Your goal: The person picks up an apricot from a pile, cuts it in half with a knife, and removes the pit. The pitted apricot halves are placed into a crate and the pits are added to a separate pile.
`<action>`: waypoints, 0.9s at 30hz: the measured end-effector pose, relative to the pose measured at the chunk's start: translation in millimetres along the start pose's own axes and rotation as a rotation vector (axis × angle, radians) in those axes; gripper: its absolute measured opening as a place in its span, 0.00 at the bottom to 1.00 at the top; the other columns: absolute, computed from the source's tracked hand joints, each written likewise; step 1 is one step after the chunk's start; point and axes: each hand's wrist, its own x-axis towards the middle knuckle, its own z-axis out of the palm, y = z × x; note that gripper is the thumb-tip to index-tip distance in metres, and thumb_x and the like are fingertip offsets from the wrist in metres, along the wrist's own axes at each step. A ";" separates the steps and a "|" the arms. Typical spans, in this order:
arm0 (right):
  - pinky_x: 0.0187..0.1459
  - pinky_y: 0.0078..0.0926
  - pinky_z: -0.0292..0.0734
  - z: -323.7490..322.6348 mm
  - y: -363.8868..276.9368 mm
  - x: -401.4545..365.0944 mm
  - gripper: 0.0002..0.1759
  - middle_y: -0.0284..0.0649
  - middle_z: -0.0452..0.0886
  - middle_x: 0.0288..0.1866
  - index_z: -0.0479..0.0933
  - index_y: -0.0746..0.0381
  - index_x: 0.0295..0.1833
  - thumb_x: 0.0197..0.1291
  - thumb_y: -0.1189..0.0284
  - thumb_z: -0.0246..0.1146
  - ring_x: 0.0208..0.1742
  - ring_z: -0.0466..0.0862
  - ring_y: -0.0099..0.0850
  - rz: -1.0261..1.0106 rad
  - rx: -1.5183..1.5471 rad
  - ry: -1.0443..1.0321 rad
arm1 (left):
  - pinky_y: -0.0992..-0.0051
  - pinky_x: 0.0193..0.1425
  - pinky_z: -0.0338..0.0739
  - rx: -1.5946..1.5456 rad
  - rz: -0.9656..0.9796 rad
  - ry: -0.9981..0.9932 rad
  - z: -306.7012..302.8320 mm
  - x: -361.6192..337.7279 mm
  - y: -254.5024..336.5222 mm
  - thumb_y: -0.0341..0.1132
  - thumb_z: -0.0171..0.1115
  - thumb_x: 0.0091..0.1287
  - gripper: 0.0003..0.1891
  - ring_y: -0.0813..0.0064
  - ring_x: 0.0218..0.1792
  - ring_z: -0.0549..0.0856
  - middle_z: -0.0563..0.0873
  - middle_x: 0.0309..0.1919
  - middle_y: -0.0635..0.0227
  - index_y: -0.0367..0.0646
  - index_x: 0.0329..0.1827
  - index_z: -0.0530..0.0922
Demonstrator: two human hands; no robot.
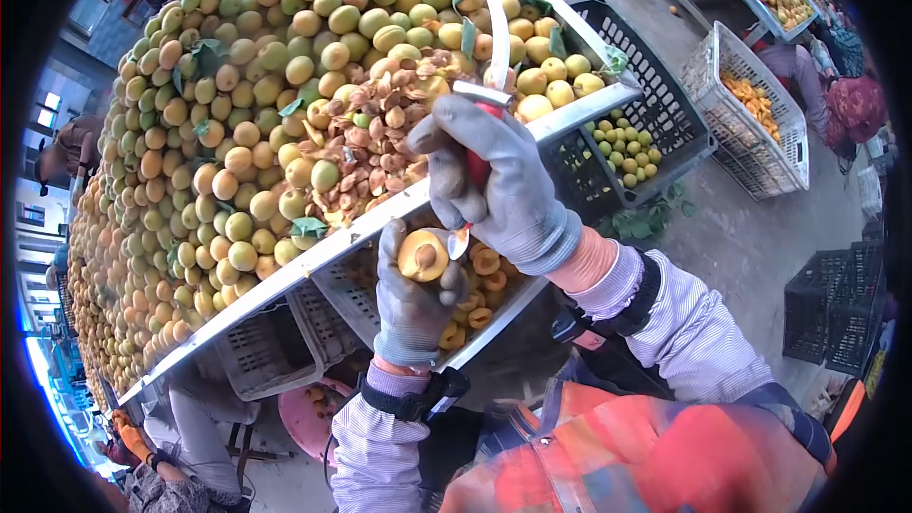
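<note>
In my gloved left hand (410,309) lies a halved apricot (415,271), its cut face up and the brown pit in its middle. My gloved right hand (508,185) is closed around a red-handled curved knife (498,38), blade pointing up and away. From the bottom of that fist a small spoon-shaped metal tip (458,243) reaches the edge of the apricot, beside the pit. Beyond both hands, a heap of loose apricot pits (380,128) rests on the sloping table among whole apricots (256,57). Below my hands are several pitted apricot halves (484,271).
The table's white metal rim (285,275) runs diagonally past my hands. A black crate (655,85) with small green fruit stands to the right, near a white crate (760,157) of apricot pieces. Under the table are a grey crate (271,361) and a pink basin (309,423). Other people work nearby.
</note>
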 end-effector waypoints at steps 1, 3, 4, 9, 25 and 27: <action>0.18 0.15 0.67 -0.5 10.9 0.6 0.14 0.37 0.75 0.35 0.71 0.60 0.58 0.68 0.77 0.51 0.16 0.64 0.16 -0.302 -0.175 -0.086 | 0.77 0.41 0.76 -0.010 -0.024 -0.015 4.7 -5.1 -2.3 0.23 0.67 0.51 0.37 0.83 0.27 0.77 0.78 0.36 0.68 0.33 0.63 0.57; 0.19 0.15 0.69 -12.2 12.1 -1.0 0.26 0.39 0.73 0.42 0.64 0.53 0.66 0.65 0.86 0.49 0.19 0.66 0.16 -0.175 -0.056 -0.182 | 0.78 0.37 0.75 -0.243 -0.180 -0.103 10.0 -12.0 -3.3 0.25 0.66 0.54 0.32 0.83 0.24 0.75 0.77 0.35 0.67 0.34 0.60 0.59; 0.18 0.15 0.68 -11.4 10.0 -1.4 0.22 0.39 0.73 0.40 0.65 0.54 0.62 0.65 0.83 0.50 0.18 0.66 0.16 -0.124 -0.044 -0.161 | 0.78 0.32 0.74 -0.471 -0.332 -0.186 11.0 -11.9 -0.8 0.28 0.65 0.56 0.27 0.82 0.21 0.73 0.77 0.33 0.67 0.35 0.56 0.62; 0.12 0.15 0.62 4.8 -10.5 0.8 0.05 0.35 0.74 0.26 0.71 0.59 0.42 0.64 0.69 0.56 0.12 0.66 0.17 0.123 0.018 -0.063 | 0.78 0.23 0.66 -1.238 -0.933 -0.183 -2.1 11.8 31.1 0.44 0.47 0.70 0.16 0.82 0.17 0.66 0.75 0.31 0.66 0.38 0.48 0.66; 0.06 0.17 0.53 0.6 10.6 10.8 0.24 0.27 0.57 0.05 0.75 0.62 0.25 0.70 0.58 0.49 0.03 0.54 0.18 0.416 0.257 0.063 | 0.79 0.21 0.62 -1.657 -1.180 -0.228 -9.2 27.2 46.0 0.55 0.37 0.72 0.26 0.82 0.13 0.62 0.68 0.17 0.71 0.39 0.41 0.73; 0.07 0.16 0.52 -0.5 12.7 12.8 0.24 0.27 0.57 0.05 0.76 0.61 0.26 0.70 0.57 0.50 0.03 0.53 0.18 0.424 0.259 0.104 | 0.78 0.22 0.63 -1.592 -1.310 -0.232 -10.5 31.3 48.2 0.61 0.38 0.70 0.30 0.81 0.13 0.62 0.70 0.18 0.71 0.39 0.38 0.75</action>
